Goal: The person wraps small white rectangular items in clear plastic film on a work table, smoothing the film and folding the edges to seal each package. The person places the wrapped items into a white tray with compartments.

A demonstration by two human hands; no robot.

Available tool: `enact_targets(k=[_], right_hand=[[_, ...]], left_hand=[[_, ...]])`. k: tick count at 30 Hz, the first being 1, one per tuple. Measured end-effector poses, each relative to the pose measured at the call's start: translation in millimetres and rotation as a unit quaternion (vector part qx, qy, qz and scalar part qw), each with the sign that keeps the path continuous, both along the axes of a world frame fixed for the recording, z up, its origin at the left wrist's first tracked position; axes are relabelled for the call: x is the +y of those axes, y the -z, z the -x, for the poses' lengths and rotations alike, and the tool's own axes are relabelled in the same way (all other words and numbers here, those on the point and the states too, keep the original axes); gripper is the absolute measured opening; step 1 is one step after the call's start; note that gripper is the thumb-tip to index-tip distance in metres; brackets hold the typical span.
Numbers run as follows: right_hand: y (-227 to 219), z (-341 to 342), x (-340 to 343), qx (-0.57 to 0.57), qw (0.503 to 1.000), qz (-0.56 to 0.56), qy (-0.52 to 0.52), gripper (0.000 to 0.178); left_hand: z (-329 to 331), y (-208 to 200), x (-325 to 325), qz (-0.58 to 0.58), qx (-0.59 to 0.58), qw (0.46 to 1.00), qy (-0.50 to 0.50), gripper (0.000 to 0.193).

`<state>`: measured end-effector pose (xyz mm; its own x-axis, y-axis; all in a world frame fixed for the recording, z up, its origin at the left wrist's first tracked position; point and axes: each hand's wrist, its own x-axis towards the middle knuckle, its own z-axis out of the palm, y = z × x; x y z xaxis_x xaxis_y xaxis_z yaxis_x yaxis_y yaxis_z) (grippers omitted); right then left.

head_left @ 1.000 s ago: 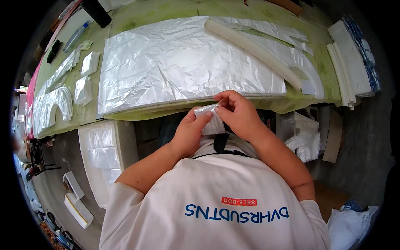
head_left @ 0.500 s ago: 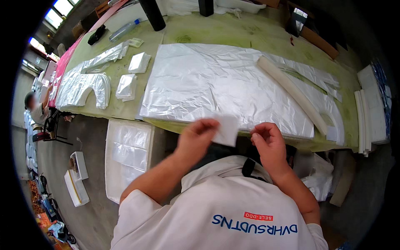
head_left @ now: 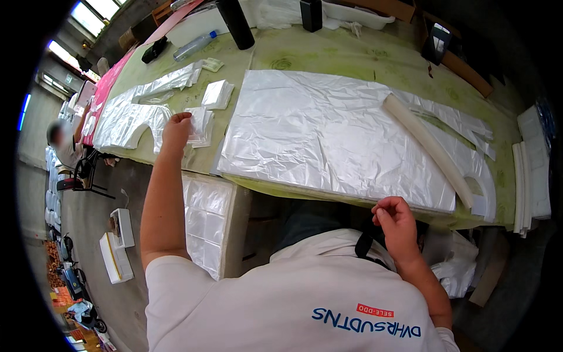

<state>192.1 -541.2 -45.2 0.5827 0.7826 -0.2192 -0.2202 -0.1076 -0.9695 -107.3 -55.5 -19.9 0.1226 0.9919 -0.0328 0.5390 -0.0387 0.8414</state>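
Observation:
My left hand point(head_left: 177, 130) is stretched over the left part of the table. Its fingers are pinched on the edge of a folded plastic sheet point(head_left: 201, 128), a small white translucent square lying over the nearer small stack. Another stack of folded plastic squares point(head_left: 217, 94) lies just beyond it. My right hand point(head_left: 396, 226) hovers at the table's front edge with its fingers curled in toward the thumb, and nothing shows in it. Beyond it a wide layered pile of silvery plastic sheets point(head_left: 328, 135) covers the middle of the table, with a long pale roll point(head_left: 427, 149) lying across its right part.
Cut plastic pieces with curved openings point(head_left: 120, 120) lie at the left. A clear bottle point(head_left: 194, 47) and black cylinder point(head_left: 236, 24) stand or lie farther back. Below the table's edge sits a box of plastic sheets point(head_left: 205, 223). A person point(head_left: 65, 144) sits far left.
My left hand has swung left and away from me, carrying the folded plastic square from in front of my body to the nearer small stack. My right hand stays curled near the table's edge.

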Motion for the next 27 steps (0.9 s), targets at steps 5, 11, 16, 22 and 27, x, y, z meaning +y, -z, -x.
enact_targets(k=[5, 11, 16, 22, 27], right_hand=[[-10.7, -12.2, -8.1, -0.109, 0.992, -0.046, 0.040, 0.014], [-26.8, -103.9, -51.1, -0.651, 0.726, 0.104, 0.196, 0.037], [-22.0, -172.9, -79.5, -0.538, 0.774, 0.323, 0.088, 0.052], [-44.3, -95.8, -81.2, -0.480, 0.835, 0.266, 0.030, 0.058], [-20.0, -34.8, -52.4, -0.410, 0.901, 0.126, 0.062, 0.069]], left_hand=[[20.9, 25.0, -1.0, -0.338, 0.101, 0.934, -0.051, 0.026], [-48.0, -21.2, -101.8, -0.367, -0.072, 0.920, 0.120, 0.014], [-120.6, -1.2, -188.0, -0.202, -0.124, 0.902, 0.362, 0.018], [-222.4, -7.3, -288.3, -0.129, -0.156, 0.835, 0.512, 0.035], [-303.1, 12.2, -327.8, -0.176, -0.004, 0.789, 0.588, 0.048]])
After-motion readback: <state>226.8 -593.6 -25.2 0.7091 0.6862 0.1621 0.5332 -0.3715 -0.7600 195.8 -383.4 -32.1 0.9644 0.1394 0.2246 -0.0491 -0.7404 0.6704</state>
